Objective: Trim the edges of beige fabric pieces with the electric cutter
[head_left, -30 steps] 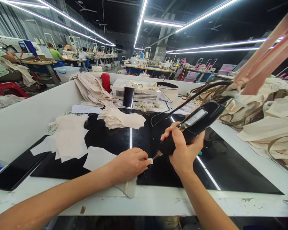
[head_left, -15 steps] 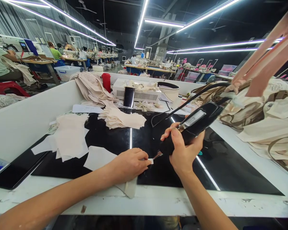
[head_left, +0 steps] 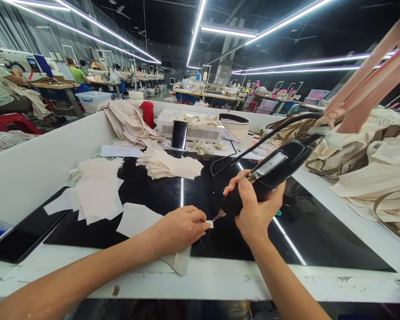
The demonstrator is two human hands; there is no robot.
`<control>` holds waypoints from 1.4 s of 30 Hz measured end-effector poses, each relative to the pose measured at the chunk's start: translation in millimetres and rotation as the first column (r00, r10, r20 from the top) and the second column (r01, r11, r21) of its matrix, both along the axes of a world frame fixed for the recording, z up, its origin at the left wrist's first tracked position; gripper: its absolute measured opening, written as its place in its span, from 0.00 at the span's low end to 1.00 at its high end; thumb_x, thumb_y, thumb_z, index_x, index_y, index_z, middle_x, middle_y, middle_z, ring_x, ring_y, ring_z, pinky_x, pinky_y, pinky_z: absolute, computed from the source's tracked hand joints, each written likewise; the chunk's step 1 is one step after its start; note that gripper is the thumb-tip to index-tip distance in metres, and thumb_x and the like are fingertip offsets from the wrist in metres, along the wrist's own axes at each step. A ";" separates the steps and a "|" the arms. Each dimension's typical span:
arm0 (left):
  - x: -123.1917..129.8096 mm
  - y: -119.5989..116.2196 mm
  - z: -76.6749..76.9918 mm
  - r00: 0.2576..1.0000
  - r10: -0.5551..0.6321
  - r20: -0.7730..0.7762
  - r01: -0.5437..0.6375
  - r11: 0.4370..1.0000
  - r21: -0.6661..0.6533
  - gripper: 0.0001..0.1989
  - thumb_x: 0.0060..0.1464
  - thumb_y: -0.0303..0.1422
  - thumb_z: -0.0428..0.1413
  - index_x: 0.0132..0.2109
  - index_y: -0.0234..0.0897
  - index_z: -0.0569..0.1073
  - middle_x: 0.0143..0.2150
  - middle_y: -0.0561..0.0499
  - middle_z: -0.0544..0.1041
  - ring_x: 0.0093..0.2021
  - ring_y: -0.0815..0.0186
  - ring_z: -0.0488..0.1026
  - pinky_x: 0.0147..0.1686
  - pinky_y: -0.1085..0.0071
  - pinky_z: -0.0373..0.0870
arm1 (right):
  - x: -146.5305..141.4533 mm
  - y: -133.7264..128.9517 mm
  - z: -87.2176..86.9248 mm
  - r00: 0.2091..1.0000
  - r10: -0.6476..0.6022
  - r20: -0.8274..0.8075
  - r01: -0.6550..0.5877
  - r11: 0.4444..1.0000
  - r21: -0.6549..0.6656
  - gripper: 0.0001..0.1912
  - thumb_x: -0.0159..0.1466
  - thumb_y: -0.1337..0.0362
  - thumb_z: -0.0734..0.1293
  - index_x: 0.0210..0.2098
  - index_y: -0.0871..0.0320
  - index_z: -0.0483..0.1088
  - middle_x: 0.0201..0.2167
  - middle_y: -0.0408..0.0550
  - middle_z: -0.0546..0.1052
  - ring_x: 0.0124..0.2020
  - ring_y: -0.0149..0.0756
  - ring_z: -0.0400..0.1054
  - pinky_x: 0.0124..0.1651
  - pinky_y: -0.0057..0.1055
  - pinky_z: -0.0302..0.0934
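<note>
My right hand [head_left: 256, 213] is wrapped round a black corded hand tool [head_left: 280, 166], held at a slant with its flat metal tip [head_left: 219, 215] pointing down and left. Pink fabric straps [head_left: 370, 98] are tied at the tool's upper end. With fingers closed, my left hand [head_left: 185, 229] pinches a pale fabric piece [head_left: 138, 220] against the glossy black board [head_left: 306, 226]. A small white end [head_left: 210, 224] of material sticks out past my left fingertips, right by the metal tip; whether they touch I cannot tell.
Stacked pale fabric pieces [head_left: 98, 186] lie left, another stack [head_left: 171, 165] behind. A white vented box [head_left: 193, 129], red cup [head_left: 147, 114] and black phone-like slab [head_left: 179, 134] stand further back. Fabric heaps [head_left: 380, 169] fill the right side. A white wall [head_left: 46, 164] borders the left.
Almost nothing differs. The tool's upper end and the straps have shifted very slightly; both hands stay in place.
</note>
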State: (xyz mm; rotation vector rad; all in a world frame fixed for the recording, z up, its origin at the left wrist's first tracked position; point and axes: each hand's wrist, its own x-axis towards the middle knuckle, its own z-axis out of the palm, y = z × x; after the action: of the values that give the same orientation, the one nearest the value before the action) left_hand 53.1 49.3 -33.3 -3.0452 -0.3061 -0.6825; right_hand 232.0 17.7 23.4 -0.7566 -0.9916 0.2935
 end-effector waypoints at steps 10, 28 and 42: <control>-0.8 -0.2 -0.9 1.000 0.006 0.010 -0.006 1.000 -0.004 0.08 0.70 0.28 0.57 0.53 0.35 0.77 0.48 0.47 0.77 0.46 0.64 0.74 0.50 0.68 0.74 | -2.2 -0.8 2.7 0.999 -0.035 -0.008 0.035 0.999 -0.024 0.16 0.62 0.67 0.73 0.41 0.51 0.61 0.33 0.34 0.75 0.23 0.27 0.70 0.25 0.29 0.70; -13.6 -4.7 3.8 1.000 0.013 0.001 -0.012 0.997 -0.073 0.07 0.71 0.27 0.55 0.51 0.34 0.77 0.46 0.47 0.76 0.43 0.64 0.73 0.47 0.68 0.74 | -2.7 -13.0 0.8 1.000 -0.013 -0.002 0.013 1.000 -0.028 0.17 0.62 0.69 0.74 0.42 0.50 0.63 0.33 0.35 0.76 0.24 0.28 0.71 0.26 0.30 0.69; -24.4 -18.8 -1.6 0.994 0.049 0.101 -0.032 0.986 -0.163 0.10 0.72 0.25 0.52 0.50 0.34 0.78 0.47 0.45 0.77 0.48 0.62 0.74 0.51 0.66 0.75 | -0.8 -18.2 2.4 0.996 -0.088 0.015 0.089 0.995 -0.048 0.19 0.61 0.63 0.77 0.45 0.51 0.64 0.31 0.34 0.76 0.22 0.30 0.70 0.26 0.32 0.71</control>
State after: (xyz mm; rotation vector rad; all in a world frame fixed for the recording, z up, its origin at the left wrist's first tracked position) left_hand 28.8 30.5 -34.9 -3.1498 -0.4450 -0.8569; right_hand 231.2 -0.5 25.8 -0.8450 -0.9634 0.2368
